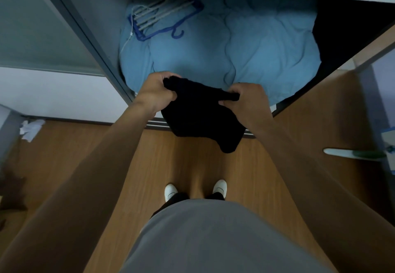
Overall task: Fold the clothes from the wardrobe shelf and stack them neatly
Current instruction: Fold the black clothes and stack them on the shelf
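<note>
Garment: black garment (201, 116), thick, fuzzy knit, hangs bunched before the open wardrobe, above the wood-grain floor (132, 157).
Left hand (156, 93): clenched round its top left edge.
Right hand (245, 99): pinches its top right edge.
Behind: puffy light-blue quilt (245, 43); blue plastic hanger (164, 19) lying on it.

Cloth over wood – mostly matt surfaces

Black garment (198, 114): matt, fuzzy knit; behind it, blue quilt (245, 43): soft crumpled cloth; below, floor (192, 161) – smooth wood-grain, slight sheen.
</note>
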`<action>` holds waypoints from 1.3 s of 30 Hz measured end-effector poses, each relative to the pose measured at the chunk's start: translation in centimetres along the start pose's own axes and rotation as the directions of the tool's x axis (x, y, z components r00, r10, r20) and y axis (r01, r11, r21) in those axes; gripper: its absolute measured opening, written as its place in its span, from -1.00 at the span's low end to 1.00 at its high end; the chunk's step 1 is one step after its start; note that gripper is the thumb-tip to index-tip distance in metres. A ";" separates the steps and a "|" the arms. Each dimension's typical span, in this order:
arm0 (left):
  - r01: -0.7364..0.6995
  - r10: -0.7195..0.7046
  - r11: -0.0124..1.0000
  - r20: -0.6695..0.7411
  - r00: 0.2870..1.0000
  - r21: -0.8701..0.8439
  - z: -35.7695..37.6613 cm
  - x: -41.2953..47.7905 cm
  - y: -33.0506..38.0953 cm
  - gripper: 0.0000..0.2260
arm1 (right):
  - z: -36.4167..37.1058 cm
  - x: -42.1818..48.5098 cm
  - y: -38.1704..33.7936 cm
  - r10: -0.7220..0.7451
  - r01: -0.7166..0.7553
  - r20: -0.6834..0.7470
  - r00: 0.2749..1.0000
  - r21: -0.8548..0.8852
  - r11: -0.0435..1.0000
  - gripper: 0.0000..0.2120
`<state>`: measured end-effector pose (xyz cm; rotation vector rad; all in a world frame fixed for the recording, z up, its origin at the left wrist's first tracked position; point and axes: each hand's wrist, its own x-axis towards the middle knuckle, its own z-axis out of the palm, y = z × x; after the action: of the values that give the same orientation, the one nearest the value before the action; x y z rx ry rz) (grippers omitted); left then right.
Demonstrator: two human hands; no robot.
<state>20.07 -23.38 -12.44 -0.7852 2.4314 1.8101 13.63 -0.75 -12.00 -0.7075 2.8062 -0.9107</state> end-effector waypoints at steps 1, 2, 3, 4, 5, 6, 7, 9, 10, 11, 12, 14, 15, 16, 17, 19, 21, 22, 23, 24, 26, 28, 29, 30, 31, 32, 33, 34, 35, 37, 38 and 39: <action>-0.019 0.020 0.998 -0.012 1.000 0.067 0.0 0.0 -0.1 -0.53 | 0.2 -0.2 0.1 0.007 -0.007 -0.006 1.000 -0.027 1.000 -0.85; -0.040 0.044 0.992 -0.030 0.999 0.124 0.1 0.1 -0.2 -0.58 | 0.4 -0.4 0.1 0.016 -0.016 -0.011 1.000 -0.053 0.998 -0.81; -0.061 0.071 0.983 -0.051 0.996 0.174 0.2 0.1 -0.2 -0.63 | 0.5 -0.6 0.1 0.019 -0.020 -0.020 1.000 -0.069 0.997 -0.74; -0.082 0.100 0.972 -0.071 0.992 0.218 0.4 0.0 -0.4 -0.67 | 0.6 -0.7 0.1 0.018 -0.020 -0.031 0.999 -0.072 0.997 -0.69; -0.098 0.125 0.960 -0.089 0.988 0.261 0.4 0.1 -0.7 -0.70 | 0.7 -0.7 0.0 0.016 -0.019 -0.037 0.999 -0.066 0.998 -0.66; -0.106 0.144 0.946 -0.105 0.984 0.305 0.5 0.1 -1.0 -0.73 | 0.6 -0.7 -0.1 0.016 -0.018 -0.035 0.999 -0.061 0.998 -0.64; -0.111 0.164 0.928 -0.122 0.979 0.356 0.5 0.2 -1.3 -0.79 | 0.6 -0.7 -0.2 0.015 -0.017 -0.031 0.999 -0.057 0.998 -0.62; -0.124 0.217 0.887 -0.163 0.963 0.446 0.4 0.4 -2.0 -0.88 | 0.5 -0.6 -0.2 0.013 -0.015 -0.024 1.000 -0.053 0.999 -0.57; -0.141 0.247 0.874 -0.175 0.953 0.464 0.4 0.6 -2.3 -0.88 | 0.4 -0.6 -0.2 0.016 -0.018 -0.028 0.999 -0.054 0.998 -0.56; -0.168 0.271 0.876 -0.172 0.947 0.452 0.4 0.7 -2.5 -0.88 | 0.2 -0.5 -0.1 0.019 -0.021 -0.037 0.999 -0.054 0.998 -0.55; -0.196 0.273 0.901 -0.156 0.949 0.387 0.4 0.8 -2.6 -0.88 | 0.1 -0.5 0.0 0.025 -0.027 -0.047 0.999 -0.049 0.998 -0.55; -0.161 0.174 0.979 -0.104 0.979 0.125 0.5 0.5 -2.4 -0.90 | -0.5 -0.4 0.2 0.031 -0.031 -0.045 0.998 -0.010 0.999 -0.54; -0.109 0.106 0.994 -0.067 0.992 -0.031 0.5 0.2 -2.3 -0.91 | -0.9 -0.4 0.4 0.017 -0.015 -0.034 0.999 0.044 0.999 -0.53; -0.067 0.061 0.986 -0.045 0.997 -0.151 0.5 -0.1 -2.3 -0.90 | -1.3 -0.3 0.5 0.003 -0.002 -0.010 1.000 0.131 0.991 -0.52; -0.043 0.034 0.974 -0.043 0.999 -0.224 0.4 -0.2 -2.3 -0.83 | -1.8 -0.3 0.6 0.008 -0.017 0.037 0.999 0.242 0.970 -0.51; -0.020 0.003 0.948 -0.055 0.998 -0.317 0.1 -0.1 -2.4 -0.67 | -2.2 -0.3 0.6 0.050 -0.122 0.169 0.984 0.450 0.885 -0.52; 0.013 -0.037 0.928 -0.056 0.998 -0.373 -0.1 0.1 -2.4 -0.61 | -1.9 -0.1 0.4 0.087 -0.223 0.256 0.963 0.565 0.794 -0.58; 0.038 -0.055 0.914 -0.031 0.998 -0.405 -0.2 0.3 -2.7 -0.60 | -1.7 0.0 0.3 0.110 -0.264 0.279 0.954 0.607 0.750 -0.62; 0.071 -0.069 0.890 0.022 0.997 -0.451 -0.4 0.3 -3.2 -0.58 | -1.5 0.1 0.1 0.122 -0.295 0.299 0.946 0.650 0.700 -0.67; 0.116 -0.076 0.858 0.100 0.992 -0.500 -0.6 0.2 -4.1 -0.54 | -1.3 0.2 0.0 0.127 -0.318 0.314 0.941 0.694 0.646 -0.71; 0.232 -0.073 0.799 0.293 0.953 -0.555 -1.0 -0.4 -6.0 -0.43 | -1.3 0.2 -0.4 0.142 -0.364 0.346 0.927 0.748 0.555 -0.80; 0.299 -0.041 0.797 0.445 0.894 -0.525 -0.9 -1.3 -7.4 -0.32 | -1.5 0.3 -0.6 0.165 -0.405 0.372 0.913 0.784 0.470 -0.92; 0.307 -0.030 0.816 0.494 0.869 -0.490 -0.5 -1.7 -7.8 -0.26 | -1.7 0.4 -0.6 0.180 -0.421 0.381 0.907 0.797 0.433 -0.90; 0.315 -0.031 0.828 0.524 0.851 -0.464 0.0 -2.1 -7.8 -0.23 | -2.0 0.5 -0.8 0.192 -0.441 0.397 0.897 0.801 0.404 -0.89; 0.331 -0.042 0.826 0.537 0.843 -0.456 0.5 -2.4 -7.6 -0.23 | -2.2 0.7 -1.1 0.203 -0.465 0.419 0.885 0.798 0.383 -0.86; 0.344 -0.054 0.816 0.530 0.846 -0.466 1.0 -2.6 -7.3 -0.28 | -2.4 0.8 -1.2 0.225 -0.503 0.450 0.864 0.789 0.352 -0.82; 0.353 -0.064 0.796 0.512 0.856 -0.491 1.5 -2.6 -6.9 -0.37 | -2.7 0.9 -1.2 0.253 -0.548 0.491 0.834 0.788 0.281 -0.79; 0.363 -0.071 0.766 0.491 0.868 -0.531 1.8 -2.6 -6.4 -0.45 | -2.9 0.9 -1.0 0.277 -0.580 0.525 0.805 0.796 0.175 -0.75; 0.367 -0.076 0.732 0.467 0.881 -0.574 2.0 -2.5 -5.9 -0.51 | -2.9 0.9 -0.6 0.292 -0.574 0.535 0.793 0.817 0.059 -0.67; 0.367 -0.093 0.672 0.417 0.904 -0.644 2.0 -2.3 -4.8 -0.57 | -2.4 0.8 0.8 0.289 -0.501 0.513 0.808 0.857 -0.120 -0.49; 0.368 -0.117 0.652 0.392 0.913 -0.662 1.7 -2.3 -4.3 -0.57 | -1.9 0.6 1.2 0.288 -0.484 0.512 0.810 0.859 -0.167 -0.41; 0.369 -0.147 0.646 0.365 0.919 -0.669 1.4 -2.2 -3.8 -0.56 | -1.3 0.3 1.6 0.268 -0.497 0.532 0.803 0.846 -0.192 -0.36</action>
<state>23.13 -22.04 -15.67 -0.7624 1.2745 2.5450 12.40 0.92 -11.89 0.3785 1.1207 -2.0828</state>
